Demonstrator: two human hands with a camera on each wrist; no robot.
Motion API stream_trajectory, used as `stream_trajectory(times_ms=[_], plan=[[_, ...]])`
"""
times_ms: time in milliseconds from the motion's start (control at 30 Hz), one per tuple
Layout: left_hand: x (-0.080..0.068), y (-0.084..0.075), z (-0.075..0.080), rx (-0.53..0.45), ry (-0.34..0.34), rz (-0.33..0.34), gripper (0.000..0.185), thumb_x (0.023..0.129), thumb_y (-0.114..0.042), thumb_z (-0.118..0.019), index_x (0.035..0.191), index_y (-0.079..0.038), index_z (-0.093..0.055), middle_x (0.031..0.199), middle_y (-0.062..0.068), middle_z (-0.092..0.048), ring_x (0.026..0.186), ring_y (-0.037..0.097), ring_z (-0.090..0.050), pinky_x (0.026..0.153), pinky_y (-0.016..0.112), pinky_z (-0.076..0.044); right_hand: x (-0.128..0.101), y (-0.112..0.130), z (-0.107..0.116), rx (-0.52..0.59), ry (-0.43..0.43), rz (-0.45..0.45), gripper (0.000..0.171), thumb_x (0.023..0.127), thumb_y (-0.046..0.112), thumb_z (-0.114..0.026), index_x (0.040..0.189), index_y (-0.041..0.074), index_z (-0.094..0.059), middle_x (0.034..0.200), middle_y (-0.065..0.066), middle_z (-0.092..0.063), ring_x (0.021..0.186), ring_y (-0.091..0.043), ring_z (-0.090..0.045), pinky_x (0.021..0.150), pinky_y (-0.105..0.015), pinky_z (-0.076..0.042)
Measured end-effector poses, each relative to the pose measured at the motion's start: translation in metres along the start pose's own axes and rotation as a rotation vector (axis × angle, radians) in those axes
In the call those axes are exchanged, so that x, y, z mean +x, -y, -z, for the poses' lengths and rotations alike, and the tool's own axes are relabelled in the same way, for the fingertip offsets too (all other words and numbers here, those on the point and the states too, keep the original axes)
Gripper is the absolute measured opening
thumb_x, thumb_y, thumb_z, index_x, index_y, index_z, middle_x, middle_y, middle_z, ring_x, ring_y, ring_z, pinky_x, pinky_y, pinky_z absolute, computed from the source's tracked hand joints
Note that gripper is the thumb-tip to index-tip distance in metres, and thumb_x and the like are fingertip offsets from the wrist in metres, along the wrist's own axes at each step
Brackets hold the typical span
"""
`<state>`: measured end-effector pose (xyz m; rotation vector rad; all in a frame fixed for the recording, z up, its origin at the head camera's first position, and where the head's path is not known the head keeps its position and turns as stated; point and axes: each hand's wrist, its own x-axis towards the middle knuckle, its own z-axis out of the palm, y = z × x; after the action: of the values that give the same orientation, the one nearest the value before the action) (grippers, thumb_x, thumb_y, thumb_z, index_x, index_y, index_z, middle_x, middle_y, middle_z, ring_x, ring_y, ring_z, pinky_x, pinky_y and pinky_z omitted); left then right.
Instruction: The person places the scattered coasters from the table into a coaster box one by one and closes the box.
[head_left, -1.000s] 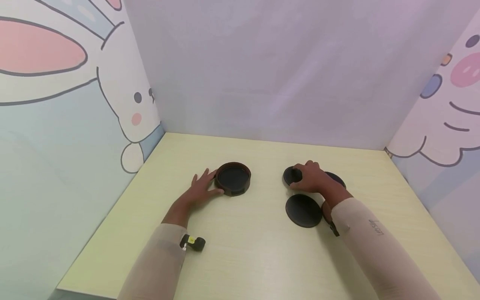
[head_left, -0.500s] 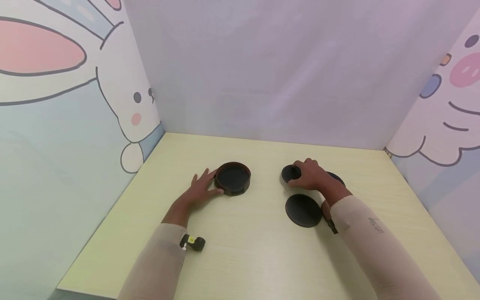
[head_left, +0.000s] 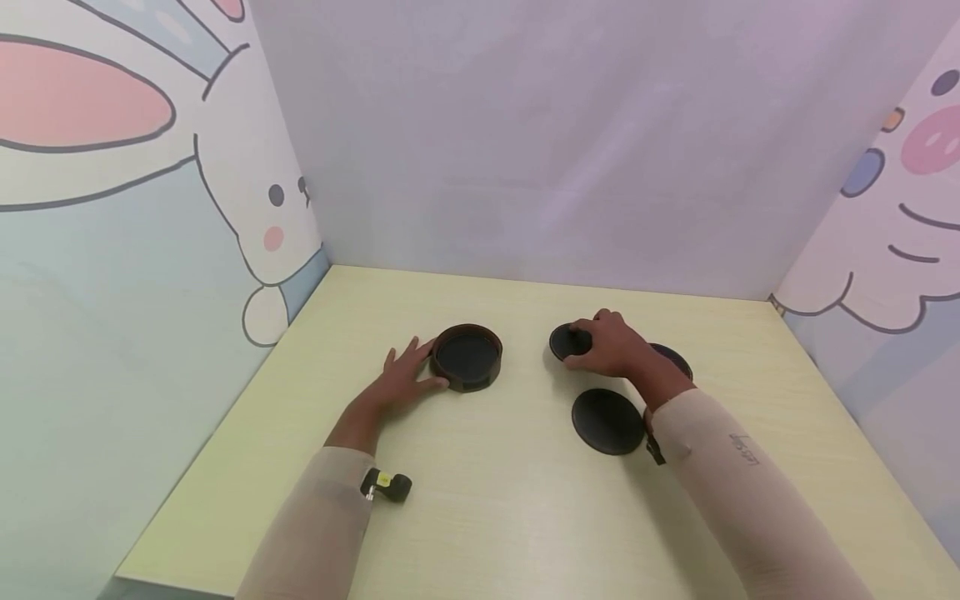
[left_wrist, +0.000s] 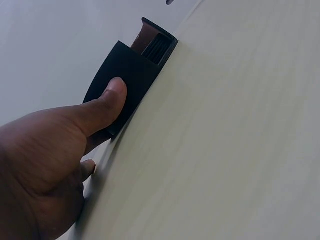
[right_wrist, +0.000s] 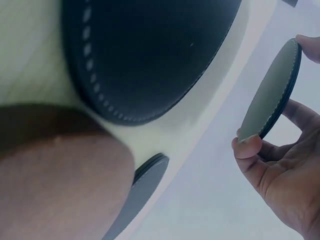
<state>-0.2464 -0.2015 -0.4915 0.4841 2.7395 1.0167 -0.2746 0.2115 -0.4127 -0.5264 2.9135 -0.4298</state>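
My left hand (head_left: 401, 379) holds the side of a round black coaster holder (left_wrist: 112, 67) with a brown inner wall, standing on the table. In the left wrist view the thumb lies flat on its outer wall, and dark stacked edges show through the slot. My right hand (head_left: 611, 346) pinches a round black leather coaster (head_left: 564, 342) by its edges. In the right wrist view this coaster (right_wrist: 272, 92) is tilted, with white stitching along its rim. A second coaster (head_left: 608, 422) lies just nearer than the right hand; another coaster (head_left: 672, 360) is partly hidden behind the right forearm.
The pale wooden table (head_left: 487, 517) meets a plain lilac back wall (head_left: 525, 150). A left panel (head_left: 112, 333) with a cartoon rabbit and a right panel (head_left: 900, 250) with another cartoon stand at its sides. A small black wrist camera (head_left: 390, 485) sits at the left sleeve.
My right hand has moved left and slightly away across the table with the pinched coaster. My left hand and the coaster holder have stayed in place.
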Motion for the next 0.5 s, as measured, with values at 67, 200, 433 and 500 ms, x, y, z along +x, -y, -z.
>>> stream_trajectory(times_ms=[67,200,433,500], plan=[[0.0,0.0,0.0,-0.003,0.0,-0.001,0.092,0.103,-0.055,-0.071,0.176,-0.026,-0.024,0.183,0.01,-0.026,0.174,0.037,0.0,0.138,0.064,0.014,0.0,0.004,0.0,0.003,-0.016,0.002,0.076,0.095,0.049,-0.076,0.156,0.007,-0.059,0.14,-0.033,-0.051,0.123,-0.046,-0.051,0.095,-0.065,-0.054],[0.0,0.001,-0.001,0.001,-0.004,-0.003,0.092,0.102,-0.055,-0.071,0.176,-0.026,-0.024,0.182,0.011,-0.026,0.174,0.038,-0.001,0.137,0.065,0.014,0.002,0.012,-0.002,0.001,-0.044,0.001,0.076,0.095,0.049,-0.077,0.157,0.009,-0.058,0.143,-0.031,-0.051,0.126,-0.045,-0.05,0.096,-0.065,-0.054],[0.0,0.001,-0.001,0.006,-0.001,0.006,0.093,0.103,-0.054,-0.071,0.177,-0.025,-0.023,0.183,0.012,-0.025,0.174,0.037,0.0,0.138,0.064,0.014,0.007,0.029,-0.007,0.011,-0.097,0.029,0.078,0.093,0.05,-0.077,0.159,0.013,-0.057,0.143,-0.025,-0.05,0.123,-0.04,-0.049,0.093,-0.061,-0.055],[0.0,0.0,-0.001,0.007,-0.002,0.009,0.092,0.103,-0.054,-0.07,0.177,-0.026,-0.023,0.183,0.011,-0.025,0.174,0.037,0.0,0.138,0.063,0.014,0.008,0.034,-0.01,0.023,-0.114,0.041,0.078,0.093,0.05,-0.077,0.159,0.014,-0.057,0.144,-0.023,-0.048,0.123,-0.039,-0.049,0.093,-0.06,-0.055]])
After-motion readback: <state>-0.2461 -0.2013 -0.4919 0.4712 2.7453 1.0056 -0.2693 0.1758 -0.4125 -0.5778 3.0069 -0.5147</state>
